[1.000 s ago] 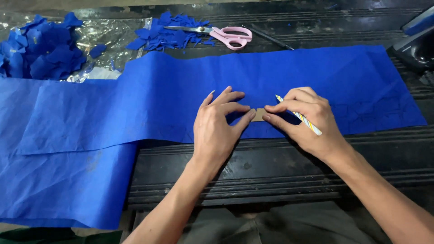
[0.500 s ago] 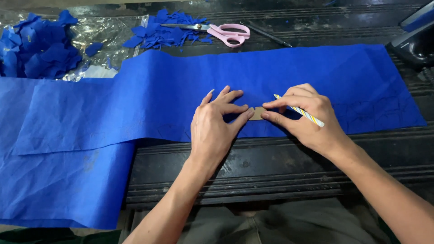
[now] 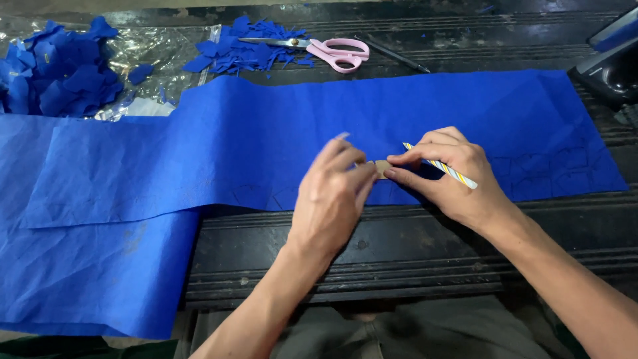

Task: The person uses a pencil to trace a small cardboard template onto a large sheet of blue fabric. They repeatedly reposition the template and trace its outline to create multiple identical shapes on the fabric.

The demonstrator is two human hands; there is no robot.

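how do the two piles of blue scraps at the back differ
The left pile of scraps is bigger and heaped on clear plastic wrap; the middle pile of scraps is smaller and flatter, lying on the dark table. Pink-handled scissors rest against the middle pile; none lie by the left pile. Both share the same blue as the long sheet.

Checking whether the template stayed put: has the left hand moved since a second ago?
Yes. The left hand has lifted, fingers no longer flat on the blue sheet.
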